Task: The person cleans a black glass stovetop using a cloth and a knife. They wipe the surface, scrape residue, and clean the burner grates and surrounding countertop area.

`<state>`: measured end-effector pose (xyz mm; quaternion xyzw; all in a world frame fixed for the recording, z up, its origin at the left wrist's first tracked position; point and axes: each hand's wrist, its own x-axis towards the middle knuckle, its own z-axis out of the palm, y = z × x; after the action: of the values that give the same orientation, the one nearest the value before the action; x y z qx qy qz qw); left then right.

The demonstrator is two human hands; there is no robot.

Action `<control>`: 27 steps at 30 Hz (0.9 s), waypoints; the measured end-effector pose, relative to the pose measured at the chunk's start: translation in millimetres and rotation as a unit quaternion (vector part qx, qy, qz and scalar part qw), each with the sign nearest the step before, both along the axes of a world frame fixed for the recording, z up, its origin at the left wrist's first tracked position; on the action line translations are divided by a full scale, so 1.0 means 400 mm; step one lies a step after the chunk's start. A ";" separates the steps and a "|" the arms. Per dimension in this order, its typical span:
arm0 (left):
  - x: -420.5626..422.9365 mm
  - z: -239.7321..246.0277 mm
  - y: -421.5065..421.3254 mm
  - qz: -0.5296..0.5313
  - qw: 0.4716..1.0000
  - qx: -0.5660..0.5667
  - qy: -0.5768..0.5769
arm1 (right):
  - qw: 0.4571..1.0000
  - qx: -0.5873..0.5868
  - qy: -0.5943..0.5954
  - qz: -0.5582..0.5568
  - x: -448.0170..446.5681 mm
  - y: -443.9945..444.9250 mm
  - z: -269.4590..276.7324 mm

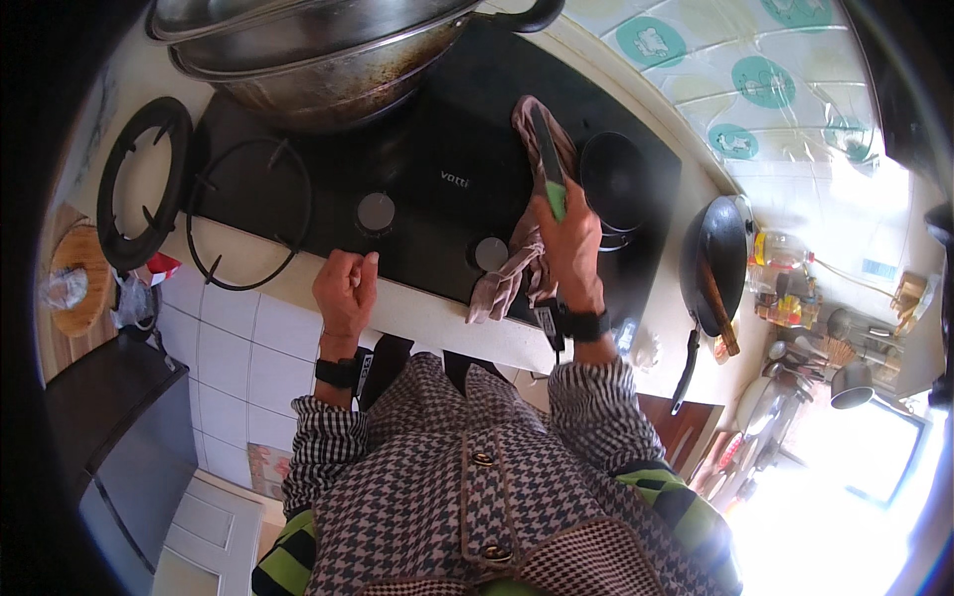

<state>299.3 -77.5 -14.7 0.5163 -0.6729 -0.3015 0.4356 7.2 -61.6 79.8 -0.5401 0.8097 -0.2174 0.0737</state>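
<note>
My right hand [570, 242] is closed round the green part of a dark-bladed tool [548, 153], probably a knife or scraper; its exact kind is unclear. The tool lies over a crumpled brownish-pink cloth [527, 242] on the right part of the black glass gas hob [417, 186]. Beside the hand is a round black burner area [616, 181]. A control knob [491, 254] touches or nearly touches the cloth. My left hand [346, 293] is curled at the hob's front edge with nothing seen in it, below the other knob [376, 212].
A large lidded steel pan [320, 74] stands at the back left. A thin pan support [195, 223] overhangs the counter edge, beside a thick black ring [106, 223]. At right lies a black frying pan [704, 298] with a wooden utensil [717, 298], near bottles [779, 249].
</note>
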 end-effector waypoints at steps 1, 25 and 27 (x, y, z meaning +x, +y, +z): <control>-0.001 0.000 -0.001 0.002 1.000 0.011 0.005 | 1.000 -0.013 0.016 -0.007 -0.018 -0.015 -0.015; -0.201 0.167 0.237 -0.325 0.944 0.054 0.029 | 0.862 -0.034 -0.505 -0.022 -0.063 0.585 0.193; -0.285 0.200 0.319 -0.446 0.891 0.080 0.019 | 0.885 0.040 -0.460 -0.061 -0.054 0.601 0.200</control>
<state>185.5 50.1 65.5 0.1892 -0.7976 -0.5264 0.2257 -14.4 178.7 159.7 -0.3258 0.7242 -0.4127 0.4462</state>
